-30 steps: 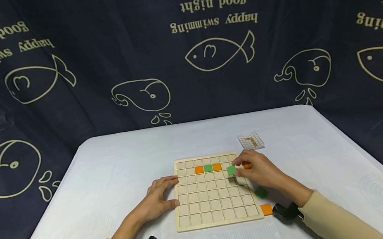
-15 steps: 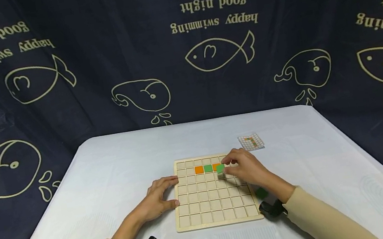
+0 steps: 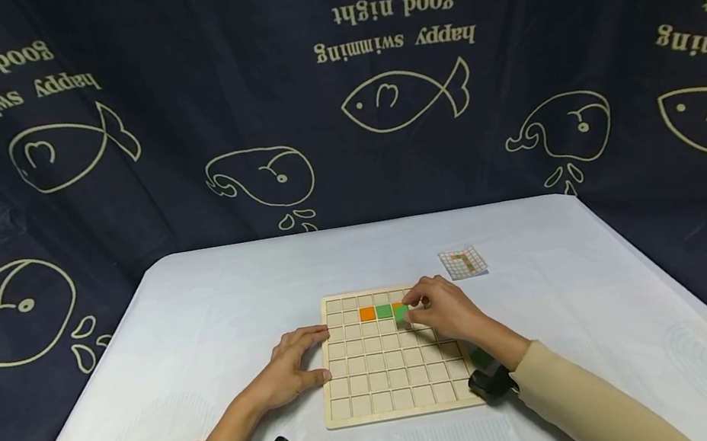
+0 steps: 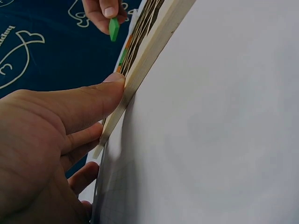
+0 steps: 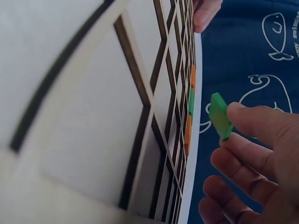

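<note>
My right hand (image 3: pixel 445 309) pinches a green square tile (image 3: pixel 400 312) between thumb and forefinger. In the right wrist view that green tile (image 5: pixel 218 116) is tilted and held off the board. Below it lies a wooden grid board (image 3: pixel 379 382). In the board's second row from the far side sit an orange tile (image 3: pixel 367 314), a green tile (image 3: pixel 384 311) and another orange tile (image 5: pixel 188 135), which is partly covered in the head view. Against the board's left edge rests my left hand (image 3: pixel 290 369), fingers spread; its thumb (image 4: pixel 100 100) touches the wooden rim in the left wrist view.
A small card (image 3: pixel 463 262) with a printed coloured grid lies beyond the board's far right corner. Beside the right edge, a dark green tile (image 3: pixel 481 357) is partly hidden by the right wrist. The white table (image 3: pixel 232 286) meets a dark patterned cloth (image 3: pixel 346 175) behind.
My right hand has carried the green tile leftward over the board, to just in front of the right orange tile. My left hand keeps its place on the edge.
</note>
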`<action>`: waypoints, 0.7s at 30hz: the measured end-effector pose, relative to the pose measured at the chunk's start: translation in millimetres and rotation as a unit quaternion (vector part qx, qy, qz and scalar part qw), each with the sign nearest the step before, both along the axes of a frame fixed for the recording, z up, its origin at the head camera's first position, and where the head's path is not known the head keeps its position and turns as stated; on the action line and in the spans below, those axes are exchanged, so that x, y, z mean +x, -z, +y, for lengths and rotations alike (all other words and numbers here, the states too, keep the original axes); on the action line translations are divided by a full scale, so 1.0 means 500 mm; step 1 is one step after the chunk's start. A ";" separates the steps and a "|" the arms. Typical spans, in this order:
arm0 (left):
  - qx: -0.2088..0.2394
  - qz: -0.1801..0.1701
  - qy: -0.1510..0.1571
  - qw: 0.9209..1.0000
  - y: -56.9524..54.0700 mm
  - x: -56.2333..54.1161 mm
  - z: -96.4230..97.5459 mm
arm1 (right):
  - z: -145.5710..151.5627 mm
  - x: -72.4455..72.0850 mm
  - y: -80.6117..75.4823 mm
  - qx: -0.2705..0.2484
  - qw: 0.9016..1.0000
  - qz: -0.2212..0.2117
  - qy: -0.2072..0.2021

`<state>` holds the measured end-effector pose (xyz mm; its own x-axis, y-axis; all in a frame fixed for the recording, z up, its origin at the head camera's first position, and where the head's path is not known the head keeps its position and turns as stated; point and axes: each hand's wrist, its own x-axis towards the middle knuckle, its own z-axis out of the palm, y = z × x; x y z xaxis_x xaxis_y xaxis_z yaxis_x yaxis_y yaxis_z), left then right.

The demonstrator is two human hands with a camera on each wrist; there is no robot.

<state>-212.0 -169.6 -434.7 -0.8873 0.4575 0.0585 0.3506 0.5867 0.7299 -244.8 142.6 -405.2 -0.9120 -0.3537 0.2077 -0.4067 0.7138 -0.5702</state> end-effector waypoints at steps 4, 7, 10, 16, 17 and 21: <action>-0.001 -0.002 -0.002 1.000 0.001 0.000 0.000 | 0.001 -0.004 0.005 0.014 1.000 -0.004 0.001; -0.001 -0.003 -0.003 1.000 0.002 0.000 0.001 | 0.001 -0.006 0.009 0.022 1.000 -0.008 0.002; -0.001 -0.003 -0.004 1.000 0.002 0.000 0.001 | 0.002 -0.007 0.012 0.026 1.000 -0.015 0.000; 0.000 0.001 0.000 1.000 0.003 -0.001 0.000 | 0.002 -0.007 0.016 0.034 0.999 -0.017 -0.006; -0.001 0.003 0.001 1.000 0.003 -0.001 0.000 | 0.002 -0.008 0.017 0.036 0.999 -0.014 -0.008; -0.004 0.009 0.004 1.000 0.003 -0.002 -0.001 | 0.002 -0.010 0.020 0.046 0.999 -0.002 -0.019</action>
